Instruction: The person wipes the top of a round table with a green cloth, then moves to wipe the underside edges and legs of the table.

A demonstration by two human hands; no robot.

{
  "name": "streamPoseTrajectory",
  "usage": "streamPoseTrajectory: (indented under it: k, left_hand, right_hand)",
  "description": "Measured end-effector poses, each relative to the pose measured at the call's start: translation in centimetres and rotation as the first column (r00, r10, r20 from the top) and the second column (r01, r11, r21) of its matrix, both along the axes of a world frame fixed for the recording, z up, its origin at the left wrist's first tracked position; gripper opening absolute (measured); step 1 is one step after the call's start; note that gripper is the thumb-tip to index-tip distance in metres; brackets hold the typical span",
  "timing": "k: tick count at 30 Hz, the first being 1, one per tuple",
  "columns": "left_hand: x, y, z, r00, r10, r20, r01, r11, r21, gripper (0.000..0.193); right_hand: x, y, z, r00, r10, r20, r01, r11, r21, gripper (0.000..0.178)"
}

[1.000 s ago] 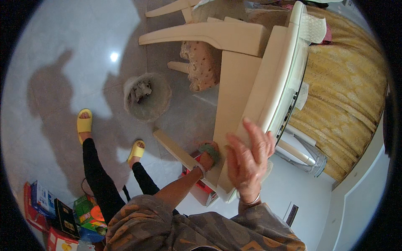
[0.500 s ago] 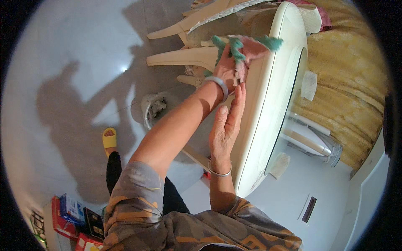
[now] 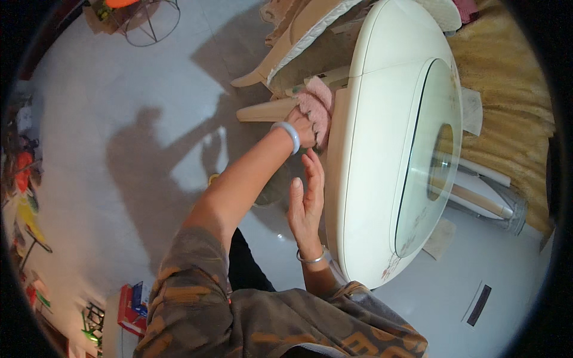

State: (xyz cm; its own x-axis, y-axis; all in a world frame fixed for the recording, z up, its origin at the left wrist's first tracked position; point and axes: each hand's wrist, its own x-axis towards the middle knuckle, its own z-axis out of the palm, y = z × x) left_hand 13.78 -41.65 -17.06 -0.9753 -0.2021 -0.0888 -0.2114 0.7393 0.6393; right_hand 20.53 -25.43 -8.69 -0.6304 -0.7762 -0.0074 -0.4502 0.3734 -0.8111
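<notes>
A fluffy pink cloth (image 3: 316, 104) is in my left hand (image 3: 302, 126), which is closed around it beside the side edge of a cream-coloured oval table (image 3: 373, 131). The cloth lies near the apron below the tabletop; whether it presses on the table is hard to tell. A pale bangle circles my left wrist. My right hand (image 3: 308, 212) is held open, palm turned toward the table side, its fingers stretched toward my left hand and holding nothing. A silver bracelet sits on that wrist.
A round glass turntable (image 3: 418, 173) rests on the tabletop. Cream chairs (image 3: 310, 36) crowd the far side, one with a quilted edge. A table leg (image 3: 256, 113) juts out left. A gold curtain (image 3: 507, 101) hangs at right. Boxes (image 3: 132, 307) stand lower left.
My left hand and the cloth have moved down and toward me, lower along the table side. The cloth's green side has mostly turned out of sight. The view has shifted, showing more tabletop.
</notes>
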Motion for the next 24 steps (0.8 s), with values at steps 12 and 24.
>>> streamPoseTrajectory:
  k: [12, 24]
  left_hand:
    - [-1.1, 0.6, -3.3, 0.925, 0.38, -0.018, -0.351, 0.871, 0.345, 0.04]
    - [-0.3, -0.4, -11.4, 0.982, 0.105, -0.157, -0.076, 0.981, 0.179, 0.017]
  right_hand:
    - [-2.5, -4.9, -2.4, 0.988, -0.065, -0.138, 0.058, 0.997, -0.06, 0.041]
    - [-1.7, -8.0, -10.0, 0.812, -0.572, -0.116, 0.57, 0.82, -0.055, 0.039]
